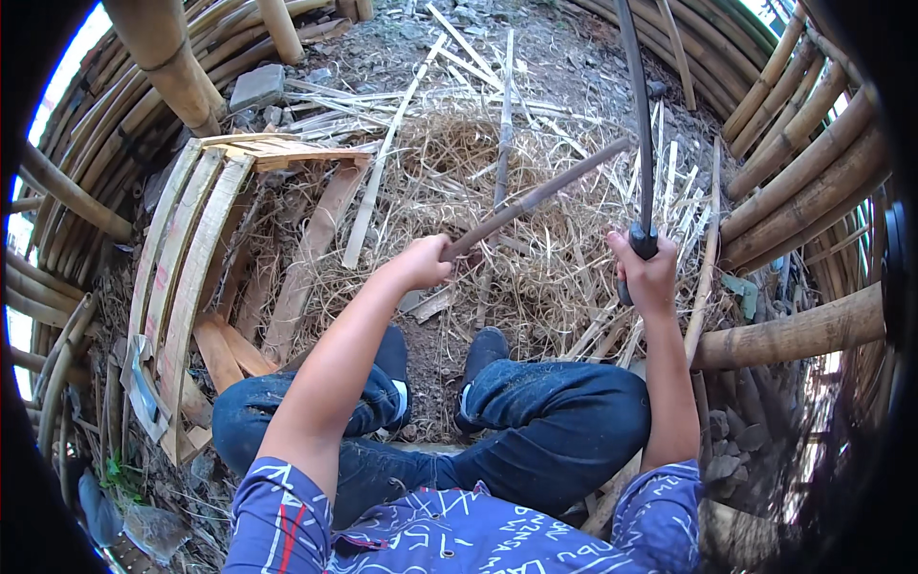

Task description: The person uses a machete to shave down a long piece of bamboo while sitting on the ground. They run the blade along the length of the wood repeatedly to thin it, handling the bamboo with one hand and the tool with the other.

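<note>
My left hand (423, 263) is closed round the near end of a brown wooden or bamboo strip (535, 199). The strip slants up and away to the right, over a heap of curly pale shavings (459, 172). In my right hand (652, 273) is the black handle of a machete (644, 124). Its long dark blade points upward and away, beyond the top edge of the view. The strip's far end lies close to the left of the blade; whether they touch I cannot tell.
A slatted wooden crate (182, 258) lies tipped at the left. Several pale split strips (392, 158) are scattered over the shavings. Bamboo poles (803, 330) wall both sides, and a grey block (258, 86) sits at the far left. My shoes (486, 354) rest on bare dirt.
</note>
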A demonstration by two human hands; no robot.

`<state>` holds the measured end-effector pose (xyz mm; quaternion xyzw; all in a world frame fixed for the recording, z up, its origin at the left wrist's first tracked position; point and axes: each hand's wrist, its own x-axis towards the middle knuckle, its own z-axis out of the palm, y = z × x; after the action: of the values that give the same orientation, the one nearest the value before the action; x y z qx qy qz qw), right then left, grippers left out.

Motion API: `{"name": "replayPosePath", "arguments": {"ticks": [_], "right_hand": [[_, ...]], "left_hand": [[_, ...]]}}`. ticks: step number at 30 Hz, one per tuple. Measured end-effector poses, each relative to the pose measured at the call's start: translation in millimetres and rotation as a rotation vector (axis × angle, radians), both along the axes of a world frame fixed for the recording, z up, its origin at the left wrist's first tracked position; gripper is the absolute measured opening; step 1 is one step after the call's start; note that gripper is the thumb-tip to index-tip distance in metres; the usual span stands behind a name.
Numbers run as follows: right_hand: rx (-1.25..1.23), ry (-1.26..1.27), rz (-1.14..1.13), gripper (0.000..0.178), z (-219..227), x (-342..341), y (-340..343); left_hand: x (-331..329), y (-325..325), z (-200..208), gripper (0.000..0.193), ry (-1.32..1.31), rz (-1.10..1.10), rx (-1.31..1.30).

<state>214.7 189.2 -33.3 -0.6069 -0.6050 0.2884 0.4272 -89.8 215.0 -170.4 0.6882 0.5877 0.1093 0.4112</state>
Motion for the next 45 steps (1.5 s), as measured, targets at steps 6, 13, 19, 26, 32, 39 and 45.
{"name": "replayPosePath", "arguments": {"ticks": [6,13,19,26,32,39,45], "right_hand": [[-0.069,-0.046,0.028,0.033,-18,9,10],[-0.155,-0.074,0.064,0.031,-26,9,14],[-0.180,-0.083,0.082,0.030,-23,4,13],[-0.186,-0.045,0.035,0.031,-19,10,13],[-0.207,0.085,-0.024,0.031,-17,15,15],[-0.148,0.050,-0.029,0.036,-22,20,10],[-0.165,0.061,-0.038,0.033,-33,29,14]], "left_hand": [[-54,-19,-89,0.022,-0.210,0.256,-0.327],[-72,-28,-100,0.023,-0.130,0.262,-0.312],[-110,-36,-99,0.024,0.305,-0.009,-0.880],[-124,-33,-66,0.033,0.056,0.182,-0.777],[-71,-1,-21,0.067,-0.327,0.350,-0.145],[-17,-19,89,0.047,-0.520,0.213,0.043],[20,-100,224,0.010,-0.775,-0.395,0.477]]}}
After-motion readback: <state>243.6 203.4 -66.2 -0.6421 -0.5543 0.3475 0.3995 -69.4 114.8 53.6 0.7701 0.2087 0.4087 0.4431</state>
